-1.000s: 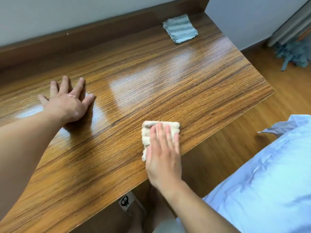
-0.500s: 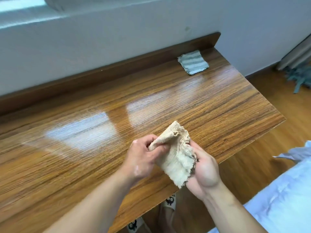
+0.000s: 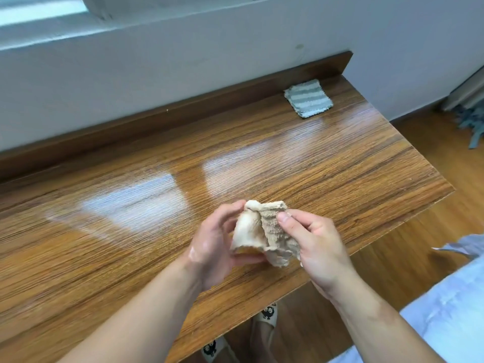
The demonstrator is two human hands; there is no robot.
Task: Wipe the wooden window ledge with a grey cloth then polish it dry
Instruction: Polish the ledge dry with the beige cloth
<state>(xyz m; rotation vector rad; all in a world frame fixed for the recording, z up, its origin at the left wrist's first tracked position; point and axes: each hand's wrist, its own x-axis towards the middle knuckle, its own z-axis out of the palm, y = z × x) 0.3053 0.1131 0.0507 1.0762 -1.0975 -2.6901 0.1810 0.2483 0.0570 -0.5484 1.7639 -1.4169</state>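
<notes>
While window light is glaring off its glossy grain, the wooden ledge (image 3: 104, 258) is stretching wide to the left of the hands, its right end and near edge dropping to the floor. The left hand (image 3: 209, 247) and right hand (image 3: 318, 247) are both pinching a crumpled beige cloth (image 3: 262, 231) above the near edge. The striped grey cloth (image 3: 308, 98) is lying flat in the far right corner, well apart from them.

A bedroom at home: a wooden window ledge (image 3: 340, 163) under a window (image 3: 39, 9), pale bedding (image 3: 445, 310) off its right corner, cartoon slippers (image 3: 264, 318) on wood flooring (image 3: 432, 226).
</notes>
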